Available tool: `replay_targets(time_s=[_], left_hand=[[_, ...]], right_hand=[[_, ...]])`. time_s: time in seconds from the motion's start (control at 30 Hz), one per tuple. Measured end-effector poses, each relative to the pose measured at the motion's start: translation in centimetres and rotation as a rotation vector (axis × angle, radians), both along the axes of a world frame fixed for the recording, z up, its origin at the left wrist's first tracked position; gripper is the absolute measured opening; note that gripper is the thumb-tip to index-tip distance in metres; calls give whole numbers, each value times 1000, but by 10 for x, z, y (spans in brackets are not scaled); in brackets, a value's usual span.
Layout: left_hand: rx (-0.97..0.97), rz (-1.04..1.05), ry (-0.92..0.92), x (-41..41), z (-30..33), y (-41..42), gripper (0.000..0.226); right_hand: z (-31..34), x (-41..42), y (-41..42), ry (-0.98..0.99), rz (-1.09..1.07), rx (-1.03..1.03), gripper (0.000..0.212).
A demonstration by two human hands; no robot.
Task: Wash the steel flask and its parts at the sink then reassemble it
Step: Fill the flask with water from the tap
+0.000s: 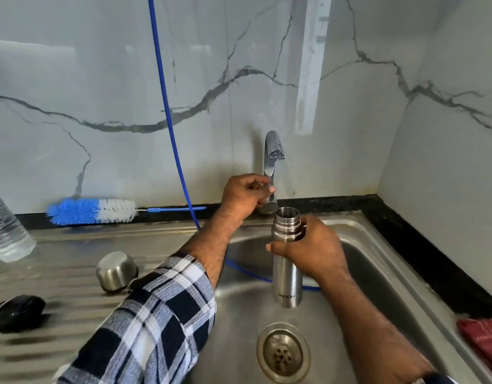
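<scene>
My right hand grips the steel flask near its threaded neck and holds it upright over the sink basin, its open mouth below the tap spout. My left hand is closed around the tap's lever at its base. No water is seen running. The flask's steel cup lid lies upside down on the ribbed drainboard, left of the basin. A black stopper rests at the drainboard's near left.
A blue and white bottle brush lies along the back ledge. A blue hose hangs down the marble wall into the basin. A clear plastic bottle stands at far left, a red cloth at the right edge, the drain below.
</scene>
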State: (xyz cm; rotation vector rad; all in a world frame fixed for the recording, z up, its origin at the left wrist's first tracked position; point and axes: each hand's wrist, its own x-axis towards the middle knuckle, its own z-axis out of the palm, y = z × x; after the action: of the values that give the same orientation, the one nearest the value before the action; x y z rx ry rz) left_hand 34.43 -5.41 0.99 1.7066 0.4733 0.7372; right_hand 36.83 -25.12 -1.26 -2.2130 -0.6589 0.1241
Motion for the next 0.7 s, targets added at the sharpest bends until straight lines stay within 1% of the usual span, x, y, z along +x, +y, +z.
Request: replay_targets(time_s=[0.13, 0.3, 0.43, 0.53, 0.7], left_hand=[[103, -20, 20, 14, 0, 5, 14], [141, 61, 16, 16, -6, 2, 11], [-44, 113, -70, 5, -18, 1, 4], [-147, 145, -108, -4, -25, 0, 4], [-257, 199, -49, -11, -28, -2, 4]], right_hand=[[0, 1, -3, -21, -21, 21, 69], [2, -3, -3, -15, -2, 57, 67], [1, -7, -1, -14, 34, 52, 67], [-1, -9, 3, -15, 54, 39, 67], [-9, -14, 11, -30, 81, 9, 68]])
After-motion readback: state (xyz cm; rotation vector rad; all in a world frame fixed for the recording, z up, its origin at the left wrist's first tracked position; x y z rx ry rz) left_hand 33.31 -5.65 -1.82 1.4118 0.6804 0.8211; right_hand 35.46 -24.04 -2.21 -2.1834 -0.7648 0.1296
